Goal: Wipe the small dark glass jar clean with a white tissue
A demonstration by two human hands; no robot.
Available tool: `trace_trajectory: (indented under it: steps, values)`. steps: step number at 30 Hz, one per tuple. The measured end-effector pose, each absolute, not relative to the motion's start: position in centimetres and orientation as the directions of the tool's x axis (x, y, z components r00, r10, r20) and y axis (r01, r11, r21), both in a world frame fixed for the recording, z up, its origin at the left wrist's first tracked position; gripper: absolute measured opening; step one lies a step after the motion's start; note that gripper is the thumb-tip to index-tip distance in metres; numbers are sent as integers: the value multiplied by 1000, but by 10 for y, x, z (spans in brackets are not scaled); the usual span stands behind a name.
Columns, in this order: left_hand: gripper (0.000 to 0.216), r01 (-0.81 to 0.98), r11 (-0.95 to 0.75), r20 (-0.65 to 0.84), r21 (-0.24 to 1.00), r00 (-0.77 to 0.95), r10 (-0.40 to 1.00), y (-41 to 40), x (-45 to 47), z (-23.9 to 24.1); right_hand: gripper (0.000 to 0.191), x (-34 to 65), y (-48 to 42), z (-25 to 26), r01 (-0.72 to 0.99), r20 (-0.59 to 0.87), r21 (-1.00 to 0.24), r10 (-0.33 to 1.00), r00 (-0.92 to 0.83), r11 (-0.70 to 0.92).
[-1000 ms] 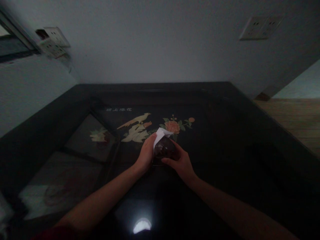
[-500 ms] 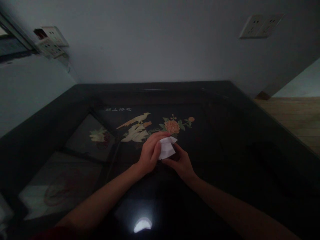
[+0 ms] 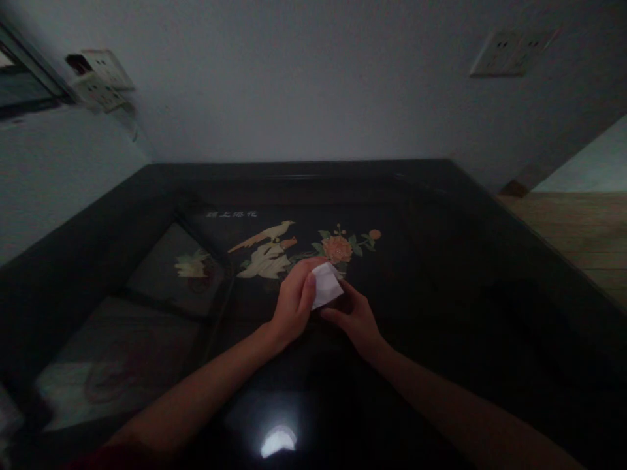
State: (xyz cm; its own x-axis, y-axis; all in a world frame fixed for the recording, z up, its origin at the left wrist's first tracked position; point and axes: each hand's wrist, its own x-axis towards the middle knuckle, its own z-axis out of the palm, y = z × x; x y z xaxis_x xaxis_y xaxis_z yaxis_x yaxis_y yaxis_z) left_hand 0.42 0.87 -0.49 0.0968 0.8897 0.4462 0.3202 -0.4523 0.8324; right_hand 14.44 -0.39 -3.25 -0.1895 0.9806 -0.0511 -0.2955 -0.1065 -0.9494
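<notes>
My left hand (image 3: 294,301) presses a folded white tissue (image 3: 326,286) over the top of a dark rounded object that is now almost wholly hidden. My right hand (image 3: 355,316) cups that object from the right, fingers wrapped round it. Both hands hover just above a glossy black table top (image 3: 441,274) with an inlaid bird (image 3: 267,248) and an orange flower (image 3: 337,248) right behind them. The room is dim and the held object cannot be named.
A grey wall runs along the table's far edge, with wall sockets at upper left (image 3: 100,78) and upper right (image 3: 509,52). Wooden floor (image 3: 582,228) shows to the right. A lamp reflection (image 3: 278,440) glints near the front edge.
One second ago the dark rounded object showed between my hands with the tissue at its top; my left hand has since brought the tissue down over it, covering it.
</notes>
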Motion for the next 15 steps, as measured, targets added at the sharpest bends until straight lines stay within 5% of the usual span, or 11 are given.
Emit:
trace_trajectory:
  steps: [4, 7, 11, 15]
  values:
    - [36, 418, -756, 682, 504, 344, 645, 11, -2, -9, 49, 144, -3, -33, -252, -5, -967, 986, -166, -47]
    - [35, 394, -813, 705, 428, 417, 573, 15, -7, -10, 47, 144, -3, -35, -244, 10, -969, 984, -179, -34]
    - [40, 301, -646, 574, 702, 298, 762, 15, -6, -5, 50, 146, -4, -36, -239, 3, -970, 982, -189, -43]
    - [41, 86, -210, 204, 974, 72, 976, 20, -3, -7, 61, 146, -5, -39, -280, -14, -957, 981, -194, -69]
